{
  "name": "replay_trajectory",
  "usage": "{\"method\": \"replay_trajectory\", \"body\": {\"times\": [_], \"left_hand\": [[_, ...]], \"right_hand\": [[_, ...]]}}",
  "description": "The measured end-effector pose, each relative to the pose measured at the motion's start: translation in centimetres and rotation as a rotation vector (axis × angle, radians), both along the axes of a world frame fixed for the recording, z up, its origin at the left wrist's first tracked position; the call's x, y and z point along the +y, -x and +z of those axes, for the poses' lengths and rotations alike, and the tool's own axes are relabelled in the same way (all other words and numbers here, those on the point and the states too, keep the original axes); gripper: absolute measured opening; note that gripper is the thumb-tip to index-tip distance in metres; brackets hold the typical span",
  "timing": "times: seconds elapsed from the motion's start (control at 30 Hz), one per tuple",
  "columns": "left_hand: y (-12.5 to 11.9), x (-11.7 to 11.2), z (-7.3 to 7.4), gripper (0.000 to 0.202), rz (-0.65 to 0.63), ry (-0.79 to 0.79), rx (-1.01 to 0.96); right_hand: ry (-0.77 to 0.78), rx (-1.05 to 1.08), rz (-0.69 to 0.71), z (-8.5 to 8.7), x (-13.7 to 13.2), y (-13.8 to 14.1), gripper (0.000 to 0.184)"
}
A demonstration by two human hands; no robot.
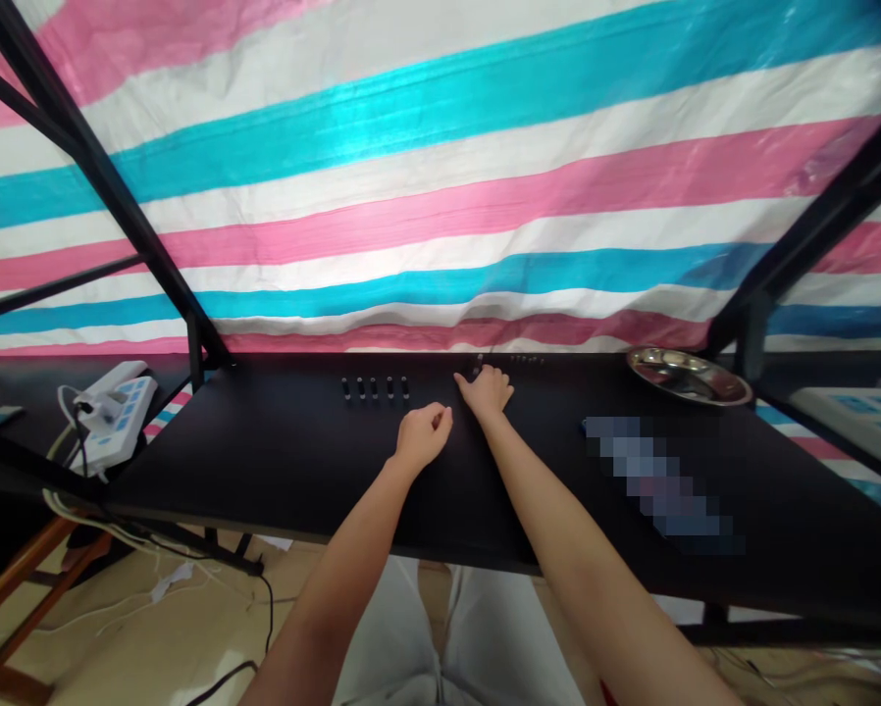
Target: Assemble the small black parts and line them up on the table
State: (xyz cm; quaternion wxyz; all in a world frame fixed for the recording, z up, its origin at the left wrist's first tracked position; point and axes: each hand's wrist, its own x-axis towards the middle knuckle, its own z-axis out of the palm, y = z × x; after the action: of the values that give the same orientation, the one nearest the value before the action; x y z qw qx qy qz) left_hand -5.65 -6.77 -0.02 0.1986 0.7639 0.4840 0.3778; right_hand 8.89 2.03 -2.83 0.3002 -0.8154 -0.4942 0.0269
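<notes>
My left hand [421, 435] hovers over the black table [279, 461], fingers curled into a loose fist with nothing visible in them. My right hand [487, 390] reaches farther back, its fingers closed around a small dark upright piece [479, 364] near the table's far edge. A row of several small dark upright pieces [375, 388] stands to the left of my hands. More tiny dark pieces [527, 360] sit just right of my right hand, at the back edge.
A metal dish [687, 375] rests at the back right. A blurred-out object [657, 480] lies on the table to the right. A white power strip [113, 407] with cables sits at the left. Black frame bars and a striped tarp stand behind.
</notes>
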Motion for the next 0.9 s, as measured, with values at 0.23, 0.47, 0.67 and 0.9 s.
{"method": "replay_trajectory", "body": {"times": [0.23, 0.47, 0.67, 0.9], "left_hand": [[0.1, 0.2, 0.1, 0.032, 0.035, 0.02, 0.034], [0.0, 0.1, 0.1, 0.027, 0.023, 0.018, 0.035], [0.2, 0.7, -0.4, 0.037, 0.082, 0.016, -0.077], [0.6, 1.0, -1.0, 0.041, 0.038, -0.047, -0.058]], "right_hand": [[0.067, -0.084, 0.144, 0.4, 1.7, -1.0, 0.035], [0.035, -0.168, 0.349, 0.2, 0.1, -0.5, 0.023], [-0.057, -0.012, 0.617, 0.1, -3.8, 0.3, 0.021], [-0.116, -0.016, 0.704, 0.6, -6.3, 1.1, 0.017]]}}
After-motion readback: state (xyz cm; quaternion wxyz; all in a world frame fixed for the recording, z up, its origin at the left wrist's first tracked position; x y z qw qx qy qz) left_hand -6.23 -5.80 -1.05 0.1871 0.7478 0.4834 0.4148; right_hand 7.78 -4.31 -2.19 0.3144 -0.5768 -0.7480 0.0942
